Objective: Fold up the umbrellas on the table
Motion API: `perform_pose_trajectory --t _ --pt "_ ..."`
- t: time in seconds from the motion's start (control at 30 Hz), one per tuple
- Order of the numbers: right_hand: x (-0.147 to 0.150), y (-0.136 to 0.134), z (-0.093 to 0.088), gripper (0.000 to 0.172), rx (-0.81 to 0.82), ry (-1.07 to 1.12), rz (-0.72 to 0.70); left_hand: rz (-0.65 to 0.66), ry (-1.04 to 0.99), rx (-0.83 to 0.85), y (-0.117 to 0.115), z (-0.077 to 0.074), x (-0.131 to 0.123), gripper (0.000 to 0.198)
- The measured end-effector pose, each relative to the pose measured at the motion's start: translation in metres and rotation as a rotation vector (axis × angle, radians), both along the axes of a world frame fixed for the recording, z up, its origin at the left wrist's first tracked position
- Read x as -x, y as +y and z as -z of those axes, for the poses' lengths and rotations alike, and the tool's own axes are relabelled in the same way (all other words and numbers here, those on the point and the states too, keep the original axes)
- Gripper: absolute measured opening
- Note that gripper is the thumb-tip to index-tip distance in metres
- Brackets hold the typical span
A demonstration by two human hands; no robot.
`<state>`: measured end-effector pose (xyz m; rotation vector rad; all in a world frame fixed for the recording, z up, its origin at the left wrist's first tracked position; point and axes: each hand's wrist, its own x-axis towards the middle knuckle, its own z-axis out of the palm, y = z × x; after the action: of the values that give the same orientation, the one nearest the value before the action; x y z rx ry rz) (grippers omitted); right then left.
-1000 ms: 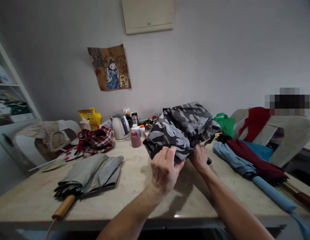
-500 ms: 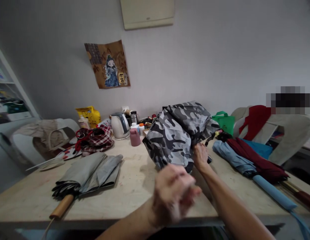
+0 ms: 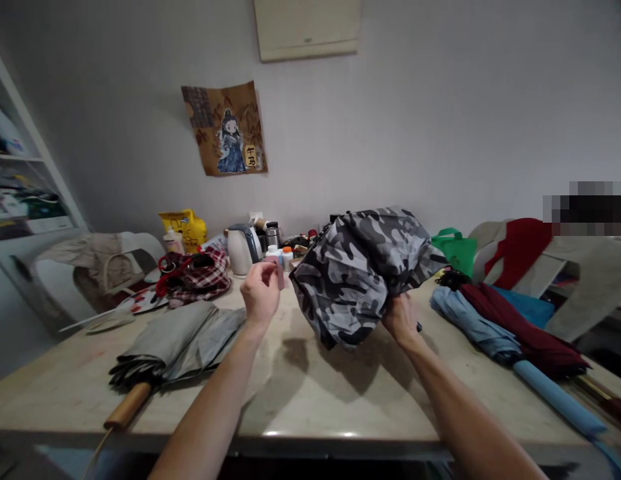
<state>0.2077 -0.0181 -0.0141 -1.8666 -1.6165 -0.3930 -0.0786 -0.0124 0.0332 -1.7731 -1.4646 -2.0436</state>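
Observation:
A grey, black and white camouflage umbrella (image 3: 350,280) is held over the middle of the table, its canopy folded in loosely and bulging. My right hand (image 3: 401,317) is closed around it at the gathered underside; a small dark end shows beside the fingers, and the rest of the grip is hidden. To the left of the canopy, apart from it, my left hand (image 3: 261,292) is raised with fingers loosely curled and thumb apart, holding nothing. Behind those fingers stands a pink bottle (image 3: 280,275), partly covered by them.
On the left lies a grey umbrella (image 3: 175,347) with a wooden handle, behind it a plaid cloth item (image 3: 205,277). A kettle (image 3: 241,250) stands at the back. Light blue (image 3: 473,327) and dark red (image 3: 525,333) umbrellas lie right, near a green bag (image 3: 455,250).
My left hand has moved from the front of the table forward and left, to beside the canopy. The camouflage umbrella has tilted slightly and its near edge has lifted, still in my right hand.

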Motion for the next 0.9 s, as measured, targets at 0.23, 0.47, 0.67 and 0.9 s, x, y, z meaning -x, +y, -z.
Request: perform_pose_trajectory --t 0.23,0.47,0.67,0.9 --pt "0.004 -0.004 -0.005 0.032 0.073 -0.022 0.048 0.263 0.423 -0.339 -0.089 -0.017 -0.055 0.027" --pt "0.003 -0.003 -0.004 0.026 0.083 0.008 0.053 0.393 1.006 0.430 -0.057 0.025 -0.066 0.011" --pt "0.000 -0.003 -0.002 0.032 0.009 0.016 0.032 0.852 -0.242 0.419 -0.093 0.005 -0.081 0.039" --pt "0.012 -0.005 0.006 0.030 -0.116 0.004 -0.147 0.943 -0.949 0.851 -0.050 0.008 -0.127 0.056"
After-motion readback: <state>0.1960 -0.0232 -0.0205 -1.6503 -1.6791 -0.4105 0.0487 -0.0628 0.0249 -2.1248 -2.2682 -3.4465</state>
